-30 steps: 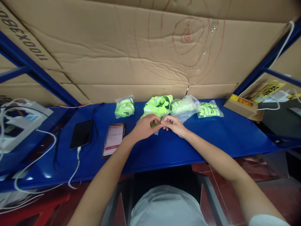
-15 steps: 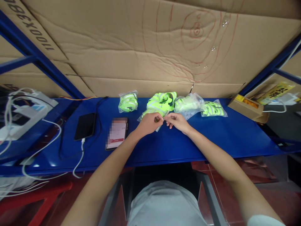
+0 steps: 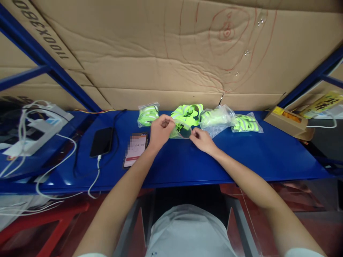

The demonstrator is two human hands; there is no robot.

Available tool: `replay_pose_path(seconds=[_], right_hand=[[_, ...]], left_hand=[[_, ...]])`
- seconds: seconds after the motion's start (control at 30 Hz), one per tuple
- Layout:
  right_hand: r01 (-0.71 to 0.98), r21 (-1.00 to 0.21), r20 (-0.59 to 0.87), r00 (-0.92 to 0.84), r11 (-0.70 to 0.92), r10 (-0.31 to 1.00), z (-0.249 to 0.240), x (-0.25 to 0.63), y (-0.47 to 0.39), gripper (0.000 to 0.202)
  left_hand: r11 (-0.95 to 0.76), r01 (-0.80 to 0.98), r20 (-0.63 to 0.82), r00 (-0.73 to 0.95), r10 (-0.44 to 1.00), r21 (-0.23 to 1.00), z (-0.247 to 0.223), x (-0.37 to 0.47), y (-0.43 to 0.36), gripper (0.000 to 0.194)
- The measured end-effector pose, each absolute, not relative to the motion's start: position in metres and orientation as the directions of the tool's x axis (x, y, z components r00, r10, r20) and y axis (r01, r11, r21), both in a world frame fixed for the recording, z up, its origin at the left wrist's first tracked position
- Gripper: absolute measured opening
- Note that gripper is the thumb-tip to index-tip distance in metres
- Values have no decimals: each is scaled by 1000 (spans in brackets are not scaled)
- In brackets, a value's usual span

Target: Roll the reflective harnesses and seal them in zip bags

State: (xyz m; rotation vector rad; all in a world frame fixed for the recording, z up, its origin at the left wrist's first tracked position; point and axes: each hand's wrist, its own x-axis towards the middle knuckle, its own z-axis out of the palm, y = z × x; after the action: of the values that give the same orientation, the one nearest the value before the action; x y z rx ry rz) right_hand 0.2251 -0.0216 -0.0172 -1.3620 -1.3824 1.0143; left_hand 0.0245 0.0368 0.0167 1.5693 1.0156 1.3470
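Between my two hands is a clear plastic bag (image 3: 185, 131), its mouth spread into an oval that shows dark inside. My left hand (image 3: 162, 132) pinches the left side of the rim, and my right hand (image 3: 203, 140) pinches the right side. Just behind the bag lies a loose heap of neon-yellow reflective strap (image 3: 187, 112) with silver stripes. Left of it sits a bagged reflective strap (image 3: 148, 115). To the right, a clear bag with neon-yellow contents (image 3: 217, 117) and another bagged strap (image 3: 246, 123) lie on the table.
The blue table (image 3: 171, 167) backs onto a cardboard wall (image 3: 128, 57) with red drawn rings. A lit phone (image 3: 135, 150) and a dark phone (image 3: 101, 142) on a white cable lie to the left. An open cardboard box (image 3: 285, 121) stands at the right, cables at the far left.
My hands have moved apart, the left one up and to the left. The bag's mouth, earlier pinched together between the fingers, is now spread open. The view has shifted slightly.
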Motion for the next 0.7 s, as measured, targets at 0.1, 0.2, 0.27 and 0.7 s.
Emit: replay_pose_path(seconds=[0.1, 0.2, 0.27, 0.7], right_hand=[[91, -996, 19, -47, 23, 999, -15, 226, -19, 32], [-75, -997, -9, -140, -20, 990, -13, 224, -18, 55], [-148, -987, -27, -173, -53, 985, -14, 221, -18, 64], [-105, -992, 68, 69, 75, 995, -3, 233, -8, 47]], left_hand=[[-272, -71, 280, 184, 942, 960, 21, 29, 30, 14], [-177, -214, 223, 215, 951, 961, 32, 24, 31, 21], [-138, -292, 206, 218, 954, 947, 40, 16, 35, 28], [-45, -417, 110, 133, 985, 908, 28, 6, 56, 25]])
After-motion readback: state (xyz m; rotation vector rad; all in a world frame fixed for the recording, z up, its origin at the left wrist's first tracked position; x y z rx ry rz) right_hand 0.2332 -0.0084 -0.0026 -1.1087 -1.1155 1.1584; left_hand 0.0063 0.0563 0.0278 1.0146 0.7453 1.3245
